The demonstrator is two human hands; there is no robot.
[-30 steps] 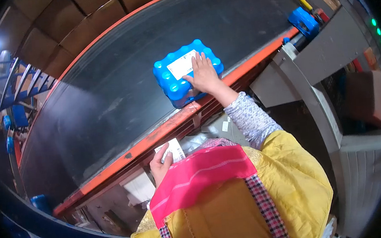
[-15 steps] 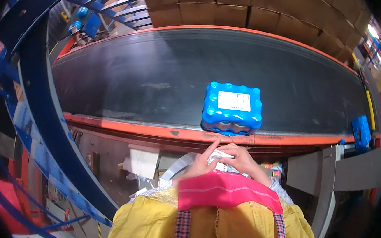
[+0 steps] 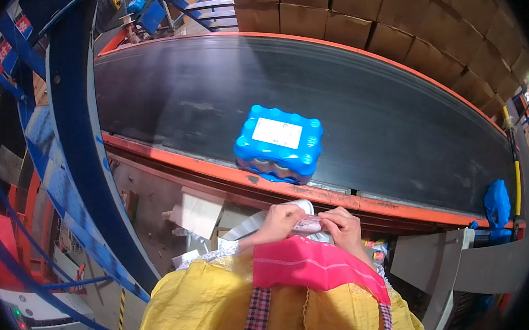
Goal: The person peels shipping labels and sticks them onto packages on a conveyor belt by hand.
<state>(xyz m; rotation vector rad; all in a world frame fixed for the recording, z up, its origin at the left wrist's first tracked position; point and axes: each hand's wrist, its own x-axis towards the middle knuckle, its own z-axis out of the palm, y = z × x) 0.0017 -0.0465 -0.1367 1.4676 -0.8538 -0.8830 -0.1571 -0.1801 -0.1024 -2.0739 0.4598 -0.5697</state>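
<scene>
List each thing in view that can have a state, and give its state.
Conveyor belt, loaded; running or stopped, cannot tell
Blue pack, wrapped, resting on the belt
Top label, stuck on the pack
Brown cartons, stacked
Left hand, pinching white sheet
Right hand, pinching white sheet

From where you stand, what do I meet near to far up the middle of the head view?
Pink apron → paper → blue pack → far orange rail → cartons.

I wear a puffy yellow top [image 3: 192, 306], a bright pink bib [image 3: 320, 267] with a thin white line, checked trim [image 3: 256, 321] and speckled cuffs [image 3: 225, 249].
</scene>
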